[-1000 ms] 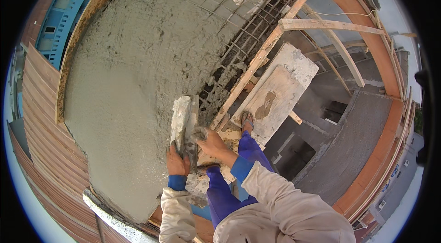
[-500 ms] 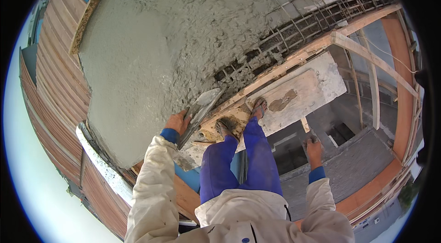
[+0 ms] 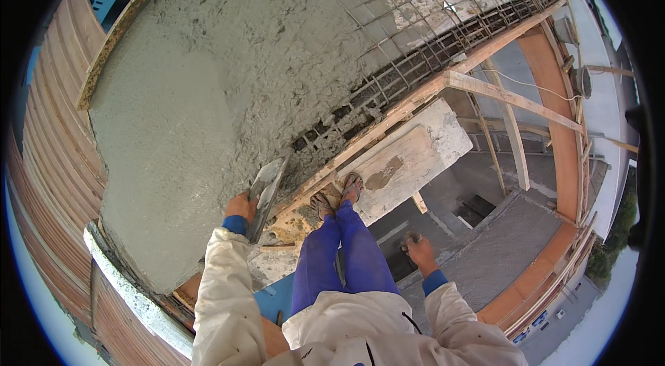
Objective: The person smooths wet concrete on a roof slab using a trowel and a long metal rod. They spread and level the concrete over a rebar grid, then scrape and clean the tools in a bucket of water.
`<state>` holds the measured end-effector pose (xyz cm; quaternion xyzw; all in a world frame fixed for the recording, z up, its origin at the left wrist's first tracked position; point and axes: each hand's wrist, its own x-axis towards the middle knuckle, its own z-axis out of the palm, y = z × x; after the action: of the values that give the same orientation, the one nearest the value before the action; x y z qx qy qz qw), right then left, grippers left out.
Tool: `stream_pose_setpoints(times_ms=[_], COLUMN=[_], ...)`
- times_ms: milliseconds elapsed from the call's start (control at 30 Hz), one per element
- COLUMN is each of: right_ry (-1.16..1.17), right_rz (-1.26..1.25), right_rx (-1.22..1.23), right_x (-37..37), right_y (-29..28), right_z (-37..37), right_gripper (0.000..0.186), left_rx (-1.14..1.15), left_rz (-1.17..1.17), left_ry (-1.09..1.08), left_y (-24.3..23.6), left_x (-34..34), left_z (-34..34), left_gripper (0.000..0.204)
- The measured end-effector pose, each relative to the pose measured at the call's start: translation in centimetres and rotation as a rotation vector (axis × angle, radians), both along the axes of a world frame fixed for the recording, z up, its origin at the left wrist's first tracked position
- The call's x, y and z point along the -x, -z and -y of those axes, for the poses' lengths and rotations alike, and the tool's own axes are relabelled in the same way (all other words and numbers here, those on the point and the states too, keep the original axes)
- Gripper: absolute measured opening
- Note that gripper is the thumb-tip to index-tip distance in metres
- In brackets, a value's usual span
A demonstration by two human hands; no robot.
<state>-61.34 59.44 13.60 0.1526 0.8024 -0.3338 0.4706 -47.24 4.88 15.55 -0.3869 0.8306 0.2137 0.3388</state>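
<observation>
My left hand (image 3: 240, 208) is closed on a long, flat plastering float (image 3: 266, 189) smeared with grey concrete. The float is tilted over the edge of the wet concrete slab (image 3: 163, 117), beside the timber edge board (image 3: 325, 171). On the right, my right hand (image 3: 420, 253) hangs over the drop, away from the slab. Its fingers are curled around a small greyish thing that I cannot make out. My sandalled feet (image 3: 350, 189) stand on a mud-stained plank (image 3: 388, 189) next to the edge board.
A steel rebar grid (image 3: 388, 27) runs through the concrete toward the far right. Timber braces (image 3: 512, 97) cross the drop beside the plank, with a grey lower level (image 3: 499, 255) beneath. Brown corrugated roofing (image 3: 59, 158) lies on the left.
The whole view has shifted, so the slab and plank appear further left. My right hand has come in closer to my legs. My left hand keeps its hold on the float.
</observation>
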Motion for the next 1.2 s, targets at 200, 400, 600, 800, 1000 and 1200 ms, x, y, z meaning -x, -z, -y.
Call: stream_pose_setpoints(times_ms=[200,400,600,800,1000,1200], right_ry=[-0.006,0.013,0.119,0.226,0.147,0.320], right_rz=[-0.130,-0.142,-0.168,-0.132,-0.203,-0.241], right_rx=[0.086,-0.104,-0.218,-0.266,-0.390,-0.129], right_x=[0.7,-0.5,-3.3,-4.3,-0.9,6.3], right_y=[-7.3,-11.8,-13.7,-17.8,-20.3,-18.3], right_z=[1.9,-0.5,-6.2,-8.4,-5.8,-2.5], right_gripper=[0.022,0.022,0.020,0.021,0.025,0.024], left_rx=[-0.040,0.072,0.089,0.129,0.142,0.149], left_rz=[-0.136,-0.096,-0.165,-0.199,-0.250,-0.331], left_ry=[-0.194,-0.311,-0.376,-0.348,-0.372,-0.310], left_y=[-7.2,-10.8,-9.8,-7.9,-8.4,-9.4], left_x=[-6.5,-14.1,-20.4,-21.4,-17.1,-6.8], left_z=[0.2,-0.2,-0.5,-0.6,0.0,2.6], left_gripper=[0.058,0.055,0.059,0.058,0.057,0.054])
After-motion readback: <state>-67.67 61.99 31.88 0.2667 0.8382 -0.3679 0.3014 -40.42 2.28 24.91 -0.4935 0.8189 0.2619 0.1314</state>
